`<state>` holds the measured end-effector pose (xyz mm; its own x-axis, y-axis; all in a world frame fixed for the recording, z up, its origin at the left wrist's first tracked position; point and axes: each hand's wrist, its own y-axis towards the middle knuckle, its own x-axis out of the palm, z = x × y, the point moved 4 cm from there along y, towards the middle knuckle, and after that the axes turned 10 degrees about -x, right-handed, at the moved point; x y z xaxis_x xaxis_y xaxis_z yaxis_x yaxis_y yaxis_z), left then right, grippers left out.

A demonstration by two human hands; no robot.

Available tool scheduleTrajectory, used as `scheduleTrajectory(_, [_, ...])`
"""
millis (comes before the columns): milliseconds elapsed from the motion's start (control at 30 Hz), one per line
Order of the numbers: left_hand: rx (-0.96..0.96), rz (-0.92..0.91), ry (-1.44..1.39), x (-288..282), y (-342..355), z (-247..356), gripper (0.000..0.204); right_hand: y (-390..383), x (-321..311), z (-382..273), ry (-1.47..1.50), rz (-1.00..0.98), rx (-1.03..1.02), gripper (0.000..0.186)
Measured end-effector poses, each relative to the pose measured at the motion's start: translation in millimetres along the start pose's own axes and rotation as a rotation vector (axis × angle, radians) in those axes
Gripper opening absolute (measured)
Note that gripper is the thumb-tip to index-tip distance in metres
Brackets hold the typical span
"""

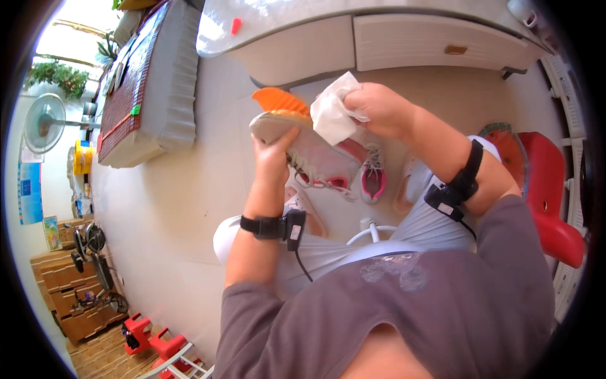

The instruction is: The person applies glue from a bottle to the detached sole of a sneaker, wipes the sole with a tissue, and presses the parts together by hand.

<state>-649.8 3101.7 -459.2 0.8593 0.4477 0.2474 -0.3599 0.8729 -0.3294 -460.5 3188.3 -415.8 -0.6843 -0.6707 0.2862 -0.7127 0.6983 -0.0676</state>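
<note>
A light grey sneaker (323,155) with an orange sole (282,101) is tilted on its side in front of me, its laces hanging loose. My left hand (275,155) grips it near the toe, thumb pressed on the upper. In my right hand (377,108) is a crumpled white tissue (334,112), held at the shoe's sole side and covering part of it. Whether the tissue touches the sole I cannot tell. The mate, a sneaker with a pink lining (374,178), rests on the floor beyond my knees.
Ahead stands a white cabinet (435,41) with a small red object (236,26) on top. To the right is a red chair (548,202). A cloth-covered table (170,82) and a fan (45,123) are at the left; red stools (169,346) stand at the lower left.
</note>
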Motion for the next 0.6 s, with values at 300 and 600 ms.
scheduleTrajectory(300, [0.074, -0.057, 0.146, -4, 0, 13, 0.04, -157, -145, -134, -0.298, 0.575, -0.408, 0.045])
scheduleTrajectory(600, [0.036, -0.163, 0.173, 9, -5, 12, 0.049, -295, -222, 15, -1.176, 1.016, 0.192, 0.045])
